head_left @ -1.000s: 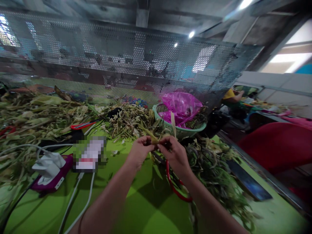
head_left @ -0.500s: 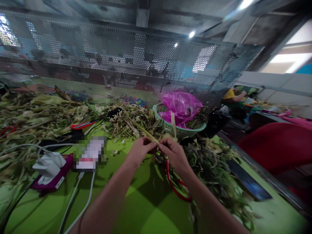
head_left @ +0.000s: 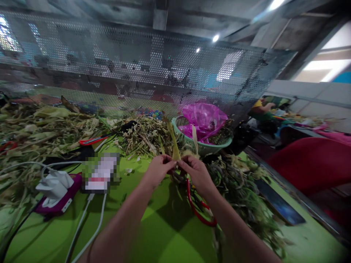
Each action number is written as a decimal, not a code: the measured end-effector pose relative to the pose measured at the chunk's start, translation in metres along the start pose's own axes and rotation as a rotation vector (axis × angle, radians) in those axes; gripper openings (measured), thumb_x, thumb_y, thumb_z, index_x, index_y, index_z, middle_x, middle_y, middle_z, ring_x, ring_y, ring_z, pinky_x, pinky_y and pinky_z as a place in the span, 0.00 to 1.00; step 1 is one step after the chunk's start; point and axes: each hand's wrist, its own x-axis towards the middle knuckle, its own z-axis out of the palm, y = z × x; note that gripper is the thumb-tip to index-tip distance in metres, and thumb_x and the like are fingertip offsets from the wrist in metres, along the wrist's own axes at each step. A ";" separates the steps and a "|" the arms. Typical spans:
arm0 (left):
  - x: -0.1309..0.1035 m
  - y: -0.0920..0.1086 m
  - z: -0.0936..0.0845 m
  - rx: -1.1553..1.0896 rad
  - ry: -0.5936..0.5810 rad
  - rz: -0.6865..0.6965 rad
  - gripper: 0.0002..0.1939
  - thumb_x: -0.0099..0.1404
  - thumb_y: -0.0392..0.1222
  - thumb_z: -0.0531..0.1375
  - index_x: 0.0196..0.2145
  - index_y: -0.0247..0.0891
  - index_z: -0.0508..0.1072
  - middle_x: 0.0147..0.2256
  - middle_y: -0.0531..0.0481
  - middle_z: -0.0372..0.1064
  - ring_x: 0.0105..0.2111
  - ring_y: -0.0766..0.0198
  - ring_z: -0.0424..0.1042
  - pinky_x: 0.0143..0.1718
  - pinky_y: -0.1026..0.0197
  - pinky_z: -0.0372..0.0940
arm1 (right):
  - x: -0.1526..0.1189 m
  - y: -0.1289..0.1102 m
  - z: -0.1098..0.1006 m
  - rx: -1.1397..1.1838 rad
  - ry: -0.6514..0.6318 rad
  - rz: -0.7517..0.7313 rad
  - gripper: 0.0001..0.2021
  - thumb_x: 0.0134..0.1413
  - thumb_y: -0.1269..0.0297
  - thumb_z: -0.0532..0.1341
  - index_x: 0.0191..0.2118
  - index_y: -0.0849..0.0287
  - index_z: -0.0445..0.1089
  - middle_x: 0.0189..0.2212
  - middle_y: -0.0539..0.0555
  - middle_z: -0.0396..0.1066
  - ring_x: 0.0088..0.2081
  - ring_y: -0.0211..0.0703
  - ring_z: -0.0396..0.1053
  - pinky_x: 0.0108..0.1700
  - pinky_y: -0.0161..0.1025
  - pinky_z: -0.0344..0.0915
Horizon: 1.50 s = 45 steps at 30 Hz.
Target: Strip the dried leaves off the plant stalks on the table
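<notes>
Between my two hands a yellow-green dried leaf (head_left: 174, 146) stands up, its base pinched at the fingertips. My left hand (head_left: 159, 168) is closed on the leaf's left edge, thumb pressed to the fingers. On the other edge my right hand (head_left: 196, 170) pinches too, close against the left one. Below my right hand lie scissors with red handles (head_left: 193, 208) on the green tabletop (head_left: 153, 226); my wrist hides part of them. A pile of dried leaf scraps (head_left: 142, 137) lies just beyond my hands.
Behind the scraps a green basket (head_left: 216, 147) holds a purple plastic bag (head_left: 205, 117). Leaf heaps (head_left: 238, 186) lie at right beside a dark phone (head_left: 279, 202). At left are a cabled phone (head_left: 101, 173), a power strip (head_left: 59, 193) and a red cutter (head_left: 93, 140). A person (head_left: 263, 107) sits beyond.
The leaf, earlier a narrow strip leaning left, now stands more upright and shows its broad face. My hands have stayed in nearly the same place.
</notes>
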 end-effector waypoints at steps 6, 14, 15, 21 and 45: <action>-0.002 0.004 0.002 -0.014 0.030 -0.027 0.07 0.51 0.39 0.64 0.25 0.34 0.70 0.22 0.52 0.66 0.22 0.70 0.65 0.28 0.65 0.62 | 0.001 0.000 0.002 0.031 -0.008 0.014 0.14 0.47 0.52 0.63 0.27 0.58 0.67 0.22 0.50 0.68 0.23 0.39 0.64 0.26 0.37 0.63; 0.000 0.000 0.000 0.103 -0.027 0.014 0.08 0.53 0.43 0.60 0.25 0.35 0.69 0.21 0.54 0.63 0.21 0.70 0.60 0.25 0.65 0.56 | -0.001 0.001 0.000 -0.080 -0.012 -0.058 0.12 0.52 0.53 0.60 0.27 0.57 0.66 0.22 0.48 0.65 0.23 0.38 0.62 0.26 0.36 0.61; 0.000 0.000 0.000 0.087 -0.012 0.012 0.08 0.53 0.43 0.60 0.23 0.35 0.68 0.20 0.55 0.61 0.21 0.70 0.58 0.25 0.65 0.54 | -0.001 0.001 -0.001 -0.115 0.007 -0.094 0.11 0.52 0.55 0.60 0.28 0.57 0.66 0.22 0.48 0.65 0.24 0.38 0.62 0.27 0.36 0.61; -0.001 0.001 0.000 -0.080 0.040 -0.039 0.10 0.50 0.44 0.61 0.22 0.36 0.64 0.19 0.57 0.57 0.19 0.72 0.54 0.23 0.67 0.49 | -0.003 -0.006 -0.004 -0.218 0.080 -0.392 0.05 0.52 0.63 0.62 0.36 0.56 0.71 0.33 0.52 0.68 0.34 0.41 0.66 0.38 0.38 0.64; -0.004 0.000 0.005 -0.161 0.050 -0.065 0.11 0.51 0.45 0.63 0.24 0.34 0.69 0.20 0.54 0.63 0.21 0.71 0.61 0.27 0.66 0.57 | -0.002 -0.005 -0.004 -0.301 0.055 -0.437 0.04 0.52 0.64 0.63 0.30 0.57 0.70 0.28 0.51 0.69 0.33 0.41 0.66 0.38 0.39 0.63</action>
